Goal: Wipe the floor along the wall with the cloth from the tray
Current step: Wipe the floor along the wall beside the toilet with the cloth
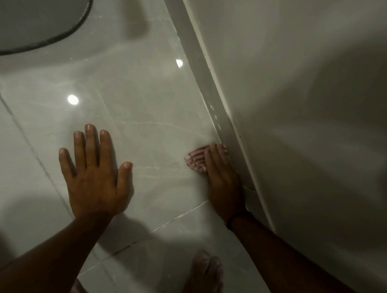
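A red-and-white striped cloth [195, 160] lies on the glossy grey tile floor [141, 108], right beside the skirting board [209, 87] at the foot of the wall [296, 73]. My right hand [223, 178] presses flat on the cloth, fingers against the skirting, covering most of it. My left hand [95, 174] rests palm down on the floor to the left, fingers spread, holding nothing. No tray is in view.
A dark-rimmed grey mat [31, 22] fills the top left corner. A bare foot [206, 278] stands on the tiles at the bottom, near my right forearm. Ceiling lights reflect on the floor. Tile joints run diagonally.
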`<state>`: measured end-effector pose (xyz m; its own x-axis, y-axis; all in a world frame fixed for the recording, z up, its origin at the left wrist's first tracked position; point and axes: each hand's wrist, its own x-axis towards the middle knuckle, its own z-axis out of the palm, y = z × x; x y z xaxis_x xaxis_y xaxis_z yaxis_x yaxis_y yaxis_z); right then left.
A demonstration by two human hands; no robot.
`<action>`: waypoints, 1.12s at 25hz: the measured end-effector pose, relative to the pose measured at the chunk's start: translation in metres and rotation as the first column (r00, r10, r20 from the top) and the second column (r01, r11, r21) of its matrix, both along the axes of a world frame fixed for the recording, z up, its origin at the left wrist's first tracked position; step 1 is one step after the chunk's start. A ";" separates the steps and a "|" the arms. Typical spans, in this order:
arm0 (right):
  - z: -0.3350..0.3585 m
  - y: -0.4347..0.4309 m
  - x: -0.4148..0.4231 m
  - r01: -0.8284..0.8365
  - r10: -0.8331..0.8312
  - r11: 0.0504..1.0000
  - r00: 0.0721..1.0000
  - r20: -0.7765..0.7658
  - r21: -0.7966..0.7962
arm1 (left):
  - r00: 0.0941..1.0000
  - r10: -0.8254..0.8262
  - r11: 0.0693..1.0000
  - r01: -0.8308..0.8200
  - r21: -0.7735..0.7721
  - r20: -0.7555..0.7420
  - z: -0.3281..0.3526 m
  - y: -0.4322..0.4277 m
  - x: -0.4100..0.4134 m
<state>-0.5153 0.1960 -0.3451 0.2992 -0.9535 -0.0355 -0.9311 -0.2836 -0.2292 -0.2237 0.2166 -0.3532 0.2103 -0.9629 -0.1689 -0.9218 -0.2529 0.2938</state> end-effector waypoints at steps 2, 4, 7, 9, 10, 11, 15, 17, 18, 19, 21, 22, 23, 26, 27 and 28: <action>-0.001 -0.036 0.018 -0.031 0.031 0.999 0.999 0.022 -0.022 | 1.000 0.002 1.000 -0.002 -0.002 0.003 0.000 0.000 -0.001; -0.006 -0.081 0.042 -0.057 0.059 0.998 0.997 0.055 -0.036 | 1.000 0.002 1.000 -0.002 -0.003 0.005 -0.001 0.000 -0.001; -0.009 -0.145 0.077 -0.096 0.097 0.995 0.991 0.096 -0.021 | 1.000 -0.004 1.000 0.004 0.005 0.022 -0.002 0.000 0.000; -0.005 -0.167 0.092 -0.110 0.108 0.994 0.991 0.074 0.024 | 1.000 -0.007 1.000 0.007 0.009 0.023 -0.002 -0.001 0.001; -0.003 -0.171 0.094 -0.110 0.107 0.993 0.992 0.066 0.035 | 1.000 -0.008 1.000 0.008 0.010 0.027 -0.002 -0.001 0.001; -0.001 -0.170 0.094 -0.108 0.106 0.994 0.993 0.059 0.031 | 0.999 -0.007 1.000 0.007 0.013 0.033 -0.002 0.000 0.002; 0.001 -0.135 0.073 -0.087 0.089 0.994 0.996 0.027 -0.058 | 0.999 -0.018 0.999 0.017 0.033 0.037 -0.002 -0.001 0.003; 0.000 -0.109 0.057 -0.076 0.076 0.995 0.997 0.010 -0.068 | 0.999 -0.019 0.999 0.017 0.034 0.037 -0.001 -0.001 0.004; 0.000 -0.093 0.050 -0.064 0.064 0.996 0.998 -0.003 -0.066 | 0.999 -0.018 0.999 0.017 0.035 0.037 -0.001 -0.002 0.004; 0.001 -0.077 0.041 -0.046 0.046 0.997 0.999 -0.010 -0.063 | 0.999 -0.018 0.999 0.017 0.033 0.037 -0.001 -0.001 0.003; 0.003 -0.039 0.022 -0.004 0.004 0.999 1.000 -0.007 -0.046 | 0.999 -0.017 0.999 0.016 0.027 0.035 -0.001 -0.001 0.002; 0.005 -0.020 0.012 0.018 -0.018 1.000 1.000 -0.007 -0.025 | 0.999 -0.015 1.000 0.015 0.025 0.033 0.000 -0.001 0.002; 0.006 -0.001 0.002 0.037 -0.037 0.999 0.999 -0.014 0.009 | 0.999 -0.013 1.000 0.012 0.023 0.031 0.001 -0.001 0.002; 0.007 0.038 -0.016 0.065 -0.061 0.994 0.997 -0.051 0.082 | 0.999 -0.005 1.000 0.004 0.016 0.035 0.004 -0.002 0.000; 0.005 0.040 -0.018 0.063 -0.059 0.994 0.997 -0.050 0.092 | 0.999 -0.001 1.000 0.000 0.017 0.038 0.004 -0.002 -0.001; 0.004 0.037 -0.016 0.061 -0.057 0.993 0.997 -0.045 0.096 | 0.999 0.000 1.000 -0.001 0.019 0.037 0.004 -0.002 -0.001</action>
<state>-0.5314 0.2331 -0.3413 0.2387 -0.9609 -0.1407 -0.9550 -0.2059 -0.2136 -0.2249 0.2141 -0.3490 0.2173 -0.9595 -0.1792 -0.9319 -0.2586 0.2545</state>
